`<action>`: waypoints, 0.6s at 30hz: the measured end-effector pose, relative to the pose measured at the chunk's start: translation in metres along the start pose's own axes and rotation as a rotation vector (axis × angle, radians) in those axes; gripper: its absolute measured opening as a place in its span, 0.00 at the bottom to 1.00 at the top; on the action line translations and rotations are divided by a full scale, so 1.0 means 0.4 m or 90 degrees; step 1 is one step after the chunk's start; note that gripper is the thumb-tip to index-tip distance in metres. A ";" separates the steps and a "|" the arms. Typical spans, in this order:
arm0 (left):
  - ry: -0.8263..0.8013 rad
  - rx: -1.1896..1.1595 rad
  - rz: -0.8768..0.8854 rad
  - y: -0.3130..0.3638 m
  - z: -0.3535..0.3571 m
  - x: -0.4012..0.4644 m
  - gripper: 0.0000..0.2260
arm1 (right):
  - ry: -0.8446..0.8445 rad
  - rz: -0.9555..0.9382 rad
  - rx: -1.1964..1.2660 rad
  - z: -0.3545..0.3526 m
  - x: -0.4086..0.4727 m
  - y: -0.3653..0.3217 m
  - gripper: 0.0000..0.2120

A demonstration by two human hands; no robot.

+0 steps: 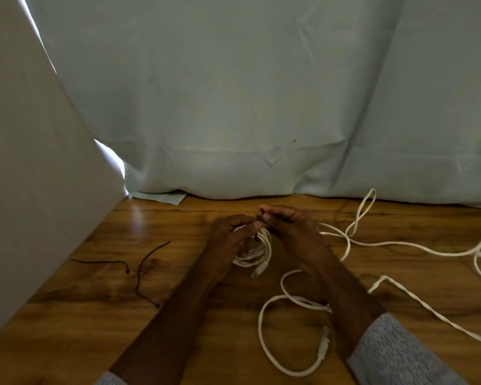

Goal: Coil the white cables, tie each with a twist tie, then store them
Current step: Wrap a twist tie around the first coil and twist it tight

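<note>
Two hands meet over a coil point(254, 252) of white cable near the middle of the wooden surface point(100, 315). The left hand point(228, 236) curls round the coil's left side and holds it just above the surface. The right hand point(286, 223) has its thumb and fingers point(265, 216) pinched on a dark tie point(258, 237) at the top of the coil; how far the tie wraps the coil cannot be told. A plug end hangs from the coil's lower edge.

Loose white cable point(400, 245) sprawls to the right in open loops, and another cable point(275, 343) lies in a loop under the right forearm. Two more dark ties point(139, 273) lie well apart from the hands on the left, near a white panel point(25, 162). A pale curtain point(247, 93) hangs behind, its hem touching the surface.
</note>
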State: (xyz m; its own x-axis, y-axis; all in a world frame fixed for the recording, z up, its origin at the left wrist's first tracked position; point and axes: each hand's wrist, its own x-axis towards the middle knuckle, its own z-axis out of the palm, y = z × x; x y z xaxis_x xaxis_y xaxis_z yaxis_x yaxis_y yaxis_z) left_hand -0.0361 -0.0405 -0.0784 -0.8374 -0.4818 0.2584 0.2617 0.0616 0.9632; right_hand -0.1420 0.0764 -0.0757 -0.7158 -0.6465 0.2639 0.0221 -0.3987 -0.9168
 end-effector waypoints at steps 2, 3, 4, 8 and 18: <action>-0.002 0.006 0.003 -0.001 -0.003 0.002 0.05 | -0.017 -0.011 -0.034 -0.001 -0.001 0.002 0.14; -0.004 0.007 0.003 -0.001 -0.004 0.002 0.06 | -0.020 -0.016 -0.040 -0.002 -0.003 0.003 0.13; -0.008 0.005 0.004 0.000 -0.005 0.002 0.06 | -0.021 -0.021 -0.041 -0.004 -0.004 0.004 0.13; -0.016 -0.014 0.010 0.003 -0.006 0.000 0.08 | -0.026 -0.027 -0.023 -0.014 -0.004 0.005 0.13; -0.026 -0.020 0.020 0.008 -0.009 0.000 0.11 | -0.024 -0.035 -0.044 -0.028 0.003 0.021 0.08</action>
State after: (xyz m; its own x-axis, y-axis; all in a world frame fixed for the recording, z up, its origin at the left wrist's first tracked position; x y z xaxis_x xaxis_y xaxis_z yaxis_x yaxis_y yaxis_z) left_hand -0.0335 -0.0433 -0.0755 -0.8472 -0.4435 0.2924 0.3029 0.0489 0.9518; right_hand -0.1505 0.0795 -0.0864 -0.6880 -0.6492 0.3244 -0.0662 -0.3889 -0.9189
